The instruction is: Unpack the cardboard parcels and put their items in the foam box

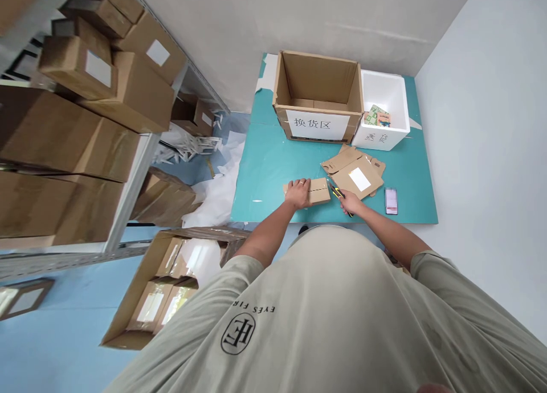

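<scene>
On the teal table (260, 159) lies a small cardboard box (319, 191) with a seam along its top. My left hand (298, 192) grips its left part, fingers curled over the top. My right hand (350, 203) is closed round a yellow-and-black utility knife (337, 191). The knife's tip points up and left, close to the box's right end; whether it touches cannot be made out. Just beyond that hand are flattened cardboard pieces (367, 176), the top one with a white label. A phone (391, 201) with a lit screen rests to the right.
At the table's back stand a large open carton (318, 124) with a Chinese sign and a white foam box (380, 139) holding small colourful packets. Shelves of boxes (137, 91) rise on the left. An open carton of parcels (123, 302) sits on the floor.
</scene>
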Motion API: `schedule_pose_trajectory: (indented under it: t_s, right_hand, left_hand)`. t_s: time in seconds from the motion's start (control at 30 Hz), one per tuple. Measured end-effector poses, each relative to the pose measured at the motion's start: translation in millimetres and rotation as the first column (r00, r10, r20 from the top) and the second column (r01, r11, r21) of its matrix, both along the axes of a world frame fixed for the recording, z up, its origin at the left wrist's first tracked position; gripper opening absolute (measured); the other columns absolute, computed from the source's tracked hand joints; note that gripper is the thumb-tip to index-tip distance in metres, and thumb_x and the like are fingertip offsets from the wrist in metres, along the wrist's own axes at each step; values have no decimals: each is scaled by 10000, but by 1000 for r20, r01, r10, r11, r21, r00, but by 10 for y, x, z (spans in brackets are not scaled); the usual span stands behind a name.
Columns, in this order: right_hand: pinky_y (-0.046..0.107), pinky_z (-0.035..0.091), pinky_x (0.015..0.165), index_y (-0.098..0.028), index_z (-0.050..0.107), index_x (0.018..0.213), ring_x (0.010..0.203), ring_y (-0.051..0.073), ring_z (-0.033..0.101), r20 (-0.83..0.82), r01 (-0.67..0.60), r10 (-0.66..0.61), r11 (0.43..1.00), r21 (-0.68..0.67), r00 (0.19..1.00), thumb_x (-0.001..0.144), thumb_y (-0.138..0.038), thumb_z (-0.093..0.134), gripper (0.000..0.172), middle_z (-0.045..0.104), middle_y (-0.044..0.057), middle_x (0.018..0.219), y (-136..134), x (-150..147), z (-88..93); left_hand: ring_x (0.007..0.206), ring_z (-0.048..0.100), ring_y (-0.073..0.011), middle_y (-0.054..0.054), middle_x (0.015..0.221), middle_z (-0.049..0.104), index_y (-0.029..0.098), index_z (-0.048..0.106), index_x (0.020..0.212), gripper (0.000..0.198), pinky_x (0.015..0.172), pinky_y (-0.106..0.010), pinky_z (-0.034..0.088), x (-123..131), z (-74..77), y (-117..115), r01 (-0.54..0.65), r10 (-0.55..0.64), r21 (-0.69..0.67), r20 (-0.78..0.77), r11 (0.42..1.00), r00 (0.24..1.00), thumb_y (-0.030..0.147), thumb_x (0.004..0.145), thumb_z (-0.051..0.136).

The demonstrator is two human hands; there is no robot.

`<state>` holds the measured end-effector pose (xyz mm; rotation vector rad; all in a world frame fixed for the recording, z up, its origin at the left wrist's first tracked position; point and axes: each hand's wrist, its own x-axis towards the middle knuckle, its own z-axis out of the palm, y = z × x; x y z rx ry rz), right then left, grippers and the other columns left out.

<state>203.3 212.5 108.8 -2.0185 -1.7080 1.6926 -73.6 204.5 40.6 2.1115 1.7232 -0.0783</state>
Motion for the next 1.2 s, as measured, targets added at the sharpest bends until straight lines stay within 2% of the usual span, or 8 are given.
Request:
schedule_pose_trajectory:
  t_s: [0.17, 0.33, 0.5, 0.8, 0.9, 1.0, 1.1, 1.2]
  right_hand:
    - [200, 526, 532, -217, 612, 1647, 497, 135, 604, -34, -1, 0, 999, -37, 999, 1232, -490, 582, 498, 609, -84, 637, -1, 43, 0]
    - [216, 530, 533, -211, 643, 1604, 499, 150, 614, -28, -32, 30, 998, -53, 999, 1213, -540, 607, 512, 608, -72, 608, 42, 108, 5]
    - [242, 530, 543, -210, 670, 1589, 497, 176, 614, 38, -92, 93, 995, -39, 995, 1227, -412, 570, 426, 595, -62, 584, -10, 174, 31]
    - [256, 545, 625, -226, 696, 1583, 571, 186, 674, 164, -240, 227, 968, 66, 960, 1197, -287, 572, 410, 767, 25, 792, -241, 267, 64]
    - [271, 571, 665, -233, 689, 1609, 613, 200, 706, 164, -214, 199, 974, 77, 966, 1187, -273, 572, 440, 791, 42, 837, -271, 256, 40]
    - [291, 591, 641, -257, 662, 1645, 607, 213, 710, 112, -134, 129, 990, 39, 985, 1201, -354, 567, 464, 782, 36, 830, -296, 251, 24]
    - [284, 599, 612, -276, 601, 1702, 592, 198, 694, 51, -34, 33, 999, 25, 998, 1221, -451, 546, 515, 757, 20, 829, -331, 278, 39]
    - [253, 597, 611, -276, 560, 1730, 592, 168, 678, 15, 34, -35, 999, 25, 999, 1236, -458, 514, 528, 725, -8, 825, -383, 333, 69]
  left_hand:
    - [1505, 526, -501, -267, 1679, 579, 168, 403, 1795, 1207, 1290, -599, 327, -1, 7, -12, -2, 2, 24, -1, 1000, 1000, 552, 767, 908]
    - [1498, 537, -498, -257, 1682, 585, 199, 408, 1798, 1198, 1281, -597, 332, -4, -5, -19, 2, -1, 25, -12, 1000, 1000, 537, 762, 904]
    - [1479, 548, -500, -261, 1658, 597, 201, 423, 1785, 1175, 1253, -597, 358, -14, -15, -13, 8, -8, 22, -3, 1000, 1000, 571, 774, 895]
    - [1474, 561, -499, -252, 1654, 605, 224, 442, 1773, 1144, 1234, -601, 374, -23, -23, -4, 8, -8, 32, -5, 999, 1000, 573, 780, 890]
    - [1471, 563, -496, -252, 1642, 613, 221, 457, 1760, 1127, 1231, -603, 386, -24, -6, 11, 13, -13, 30, -4, 999, 1000, 577, 783, 891]
    - [1466, 575, -499, -246, 1629, 626, 240, 476, 1748, 1129, 1224, -605, 410, -16, -15, 25, 4, -4, 32, 2, 999, 1000, 609, 772, 906]
    - [1421, 618, -523, -287, 1580, 659, 197, 496, 1734, 1148, 1164, -614, 476, -35, -66, 25, -125, 126, 46, -27, 991, 992, 693, 777, 892]
    - [1364, 683, -547, -375, 1554, 665, 100, 368, 1811, 1246, 1083, -624, 535, -127, -124, 39, -422, 422, 21, -91, 906, 902, 857, 885, 717]
